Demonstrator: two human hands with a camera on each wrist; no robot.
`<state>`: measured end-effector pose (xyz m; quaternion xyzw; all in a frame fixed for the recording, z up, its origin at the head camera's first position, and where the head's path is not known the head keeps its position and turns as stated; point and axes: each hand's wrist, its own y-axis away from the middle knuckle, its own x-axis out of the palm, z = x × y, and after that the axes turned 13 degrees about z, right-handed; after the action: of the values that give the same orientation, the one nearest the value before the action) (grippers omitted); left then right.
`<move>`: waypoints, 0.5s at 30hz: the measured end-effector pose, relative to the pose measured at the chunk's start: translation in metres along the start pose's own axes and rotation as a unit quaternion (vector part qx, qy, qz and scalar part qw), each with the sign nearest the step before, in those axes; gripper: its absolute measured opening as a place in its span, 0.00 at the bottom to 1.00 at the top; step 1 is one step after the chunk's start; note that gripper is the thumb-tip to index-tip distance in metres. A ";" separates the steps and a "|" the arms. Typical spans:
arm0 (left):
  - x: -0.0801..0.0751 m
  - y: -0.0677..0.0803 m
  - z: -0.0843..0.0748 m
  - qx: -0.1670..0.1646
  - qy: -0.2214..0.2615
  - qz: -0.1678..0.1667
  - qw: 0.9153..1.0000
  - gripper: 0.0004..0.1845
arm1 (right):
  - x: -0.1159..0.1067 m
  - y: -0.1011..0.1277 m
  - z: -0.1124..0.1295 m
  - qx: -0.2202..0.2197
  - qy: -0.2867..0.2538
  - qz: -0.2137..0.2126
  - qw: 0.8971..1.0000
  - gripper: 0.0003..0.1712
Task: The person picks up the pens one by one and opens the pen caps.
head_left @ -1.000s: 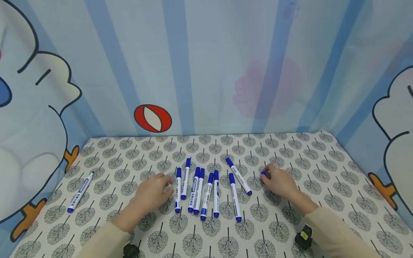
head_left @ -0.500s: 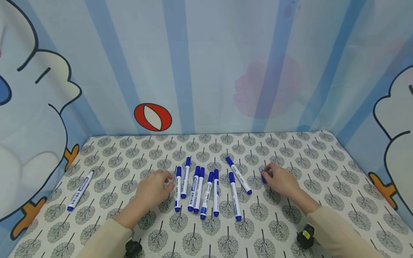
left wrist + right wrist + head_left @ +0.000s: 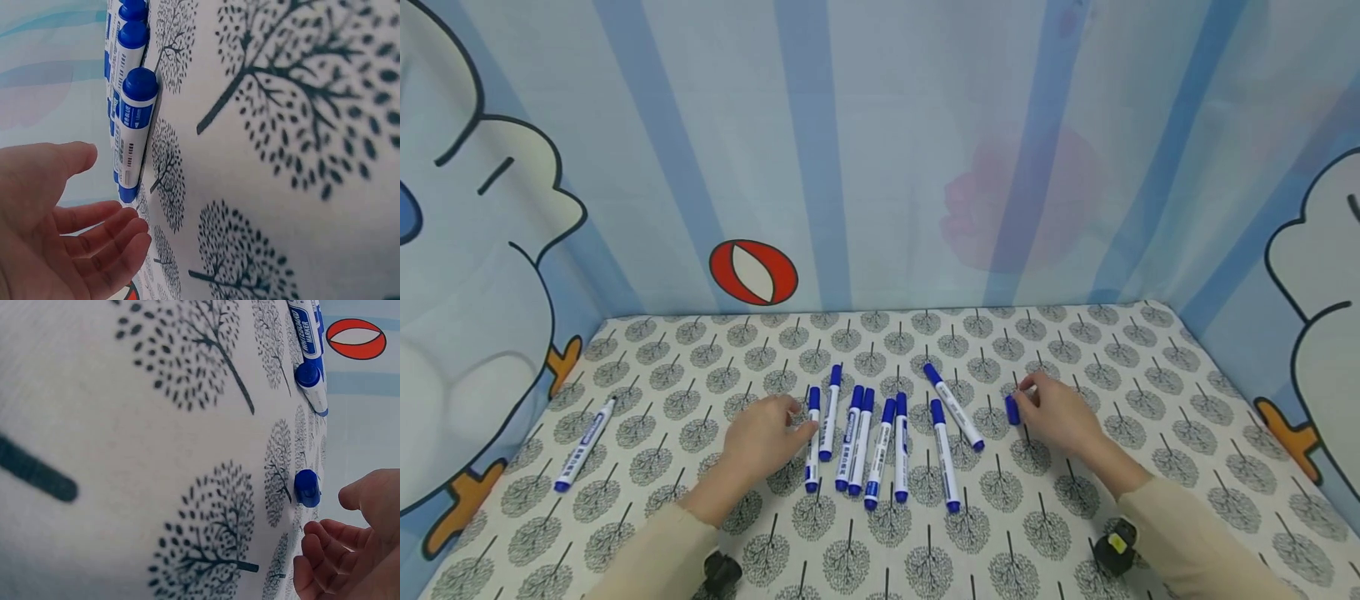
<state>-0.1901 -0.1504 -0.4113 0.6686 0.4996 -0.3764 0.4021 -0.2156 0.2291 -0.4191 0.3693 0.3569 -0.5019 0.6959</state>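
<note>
i see the left hand (image 3: 762, 440) near a marker (image 3: 134, 137); right hand (image 3: 1060, 412) near a blue cap (image 3: 1012, 410); fingers (image 3: 122, 257) apart from thumbs (image 3: 375, 494)

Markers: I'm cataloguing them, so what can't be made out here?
Lone marker: fine print, too small in the head view.
Near marker: part of its barrel, behind the left hand, head view.
Rear markers: partly hidden by one another, left wrist view.
Topmost marker: one end cut off by the top edge, right wrist view.
</note>
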 end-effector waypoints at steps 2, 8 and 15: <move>0.000 -0.002 -0.002 -0.008 0.007 0.002 1.000 0.24 | -0.001 0.000 0.000 -0.005 0.003 -0.011 1.000 0.19; 0.004 -0.008 -0.007 -0.028 0.020 0.005 0.999 0.23 | -0.002 0.000 0.002 -0.033 0.007 -0.051 0.998 0.18; 0.008 -0.013 -0.009 -0.034 0.017 0.008 0.999 0.22 | -0.004 0.002 0.010 -0.067 0.017 -0.089 0.994 0.16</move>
<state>-0.1997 -0.1369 -0.4170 0.6647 0.5136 -0.3449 0.4188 -0.2138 0.2222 -0.4104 0.2974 0.4330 -0.5305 0.6653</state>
